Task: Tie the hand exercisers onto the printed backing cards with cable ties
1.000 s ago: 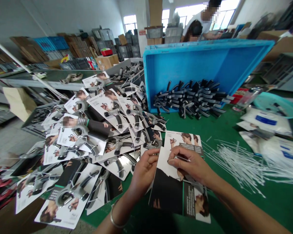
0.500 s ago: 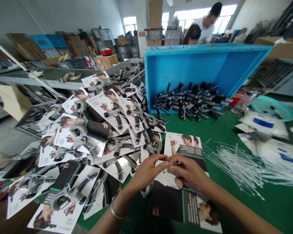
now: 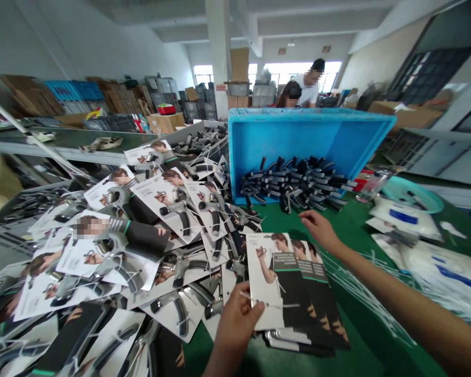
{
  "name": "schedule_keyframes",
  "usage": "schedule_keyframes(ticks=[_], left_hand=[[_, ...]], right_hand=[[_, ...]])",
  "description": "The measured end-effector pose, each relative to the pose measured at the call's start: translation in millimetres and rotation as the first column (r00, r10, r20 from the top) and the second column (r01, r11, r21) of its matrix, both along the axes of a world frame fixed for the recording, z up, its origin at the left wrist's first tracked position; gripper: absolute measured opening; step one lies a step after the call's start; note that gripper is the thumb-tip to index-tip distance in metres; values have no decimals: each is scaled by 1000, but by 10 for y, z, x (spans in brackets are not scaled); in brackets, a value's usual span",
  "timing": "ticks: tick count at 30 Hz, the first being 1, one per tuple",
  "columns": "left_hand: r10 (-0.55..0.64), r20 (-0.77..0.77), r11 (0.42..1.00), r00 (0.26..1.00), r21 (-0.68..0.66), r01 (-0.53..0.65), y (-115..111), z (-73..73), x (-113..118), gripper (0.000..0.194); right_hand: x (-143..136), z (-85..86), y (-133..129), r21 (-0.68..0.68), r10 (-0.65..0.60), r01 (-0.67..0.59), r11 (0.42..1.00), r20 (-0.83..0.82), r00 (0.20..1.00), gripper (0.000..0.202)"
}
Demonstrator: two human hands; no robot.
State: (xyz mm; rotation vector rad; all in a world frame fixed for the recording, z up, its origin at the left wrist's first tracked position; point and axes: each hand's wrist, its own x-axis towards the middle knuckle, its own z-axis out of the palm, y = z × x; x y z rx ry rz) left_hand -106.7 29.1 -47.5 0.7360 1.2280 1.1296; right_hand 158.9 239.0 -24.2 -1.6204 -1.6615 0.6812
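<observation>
My left hand (image 3: pixel 239 317) pinches the left edge of a printed backing card (image 3: pixel 265 275), and a white cable tie (image 3: pixel 275 305) passes through it at the thumb. More backing cards (image 3: pixel 324 303) lie fanned out beneath it, with grey-and-black handles (image 3: pixel 286 335) showing below their lower edge. My right hand (image 3: pixel 317 229) is stretched forward with its fingers apart and nothing in it. It is close to the pile of hand grip strengtheners (image 3: pixel 290 180), which spills from the blue crate (image 3: pixel 294 136) lying on its side.
Carded grip strengtheners (image 3: pixel 113 251) are heaped across the left side. Loose white cable ties (image 3: pixel 372 293) lie at right, beside plastic bags (image 3: pixel 447 262) and a turquoise basin (image 3: pixel 416 193). Two people (image 3: pixel 308 86) are behind the crate.
My hands have parted. The right has moved forward toward the crate; the left now holds the card with its picture side up, turned from before. The view has tilted upward.
</observation>
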Motion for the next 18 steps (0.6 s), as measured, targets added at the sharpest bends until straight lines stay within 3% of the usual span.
schedule_keyframes(ticks=[3, 6, 10, 12, 14, 18], left_hand=[[-138, -75, 990, 988, -2, 139, -78, -170, 61, 65], [-269, -205, 961, 941, 7, 276, -147, -271, 42, 71], [-393, -531, 906, 751, -84, 415, -226, -311, 65, 69], [-399, -616, 899, 679, -116, 423, -260, -270, 131, 68], [-418, -627, 889, 657, -136, 436, -286, -178, 206, 69], [-439, -534, 893, 723, -175, 414, -305, 69, 280, 71]], right_hand=[[23, -215, 554, -113, -95, 97, 989, 25, 995, 24], [-130, -408, 930, -241, -115, 119, 963, 34, 993, 31], [-388, -550, 1299, -307, -143, 160, 938, 76, 987, 33], [-447, -566, 1431, -304, -174, 201, 931, 114, 978, 35], [-434, -573, 1483, -307, -187, 225, 925, 148, 971, 36], [-207, -617, 1226, -365, -118, 170, 915, 159, 980, 33]])
